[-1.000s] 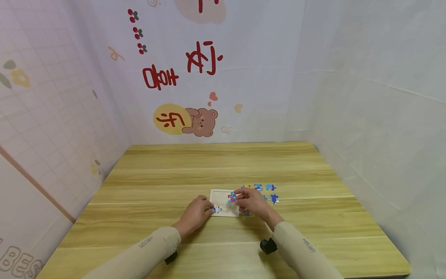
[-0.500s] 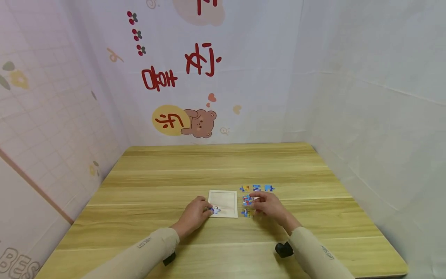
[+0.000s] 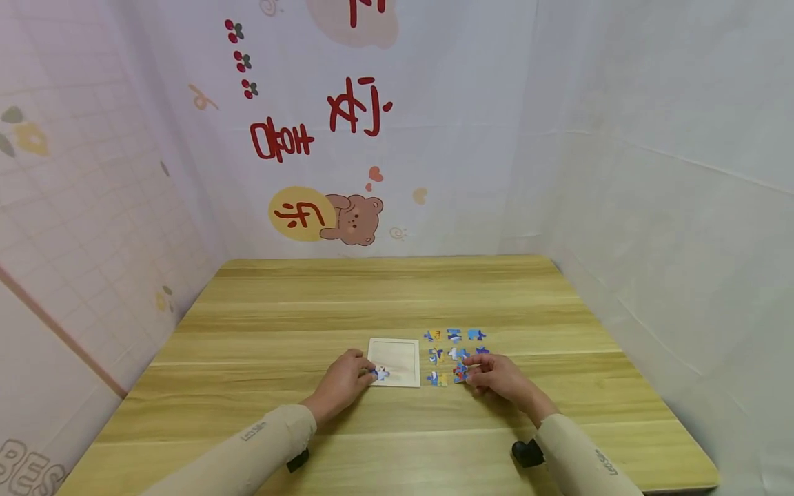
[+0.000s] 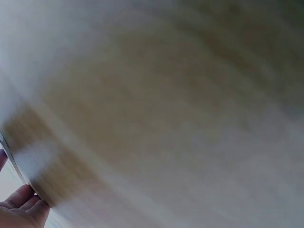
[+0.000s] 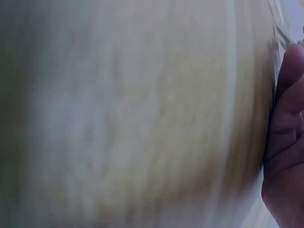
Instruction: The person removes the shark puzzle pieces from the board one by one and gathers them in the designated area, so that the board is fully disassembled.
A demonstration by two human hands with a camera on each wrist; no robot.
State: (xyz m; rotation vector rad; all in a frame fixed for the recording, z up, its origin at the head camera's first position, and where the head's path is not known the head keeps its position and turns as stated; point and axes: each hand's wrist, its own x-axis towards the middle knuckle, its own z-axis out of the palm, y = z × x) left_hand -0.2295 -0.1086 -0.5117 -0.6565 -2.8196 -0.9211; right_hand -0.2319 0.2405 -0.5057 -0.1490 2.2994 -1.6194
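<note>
A white square puzzle tray [image 3: 406, 380] lies on the wooden table, with a blue-and-white puzzle piece [image 3: 382, 373] in its near left corner. My left hand [image 3: 342, 381] holds the tray's left edge between thumb and fingers, the thumb right beside that corner piece. To the right, my right hand [image 3: 501, 377] pinches a blue-and-red puzzle piece [image 3: 460, 373] by its right side, low over the table. Near its fingertips are a blue-and-white piece [image 3: 458, 354] and a partly hidden dark blue piece [image 3: 481, 351]. Both wrist views are mostly blurred table, with fingers [image 5: 288, 118] at the edge.
Loose puzzle pieces stand in rows right of the tray: a yellow-and-blue one [image 3: 433, 335], a blue-and-white one [image 3: 455, 335] and a blue one [image 3: 476, 335] at the back. Nearer are a multicoloured piece [image 3: 436, 356] and a blue-and-yellow piece [image 3: 437, 378]. White cloth walls surround the table [image 3: 298, 303].
My right hand has carried the blue-and-red piece from over the tray to the right, into the near row of loose pieces. My left hand has stayed at the tray's edge.
</note>
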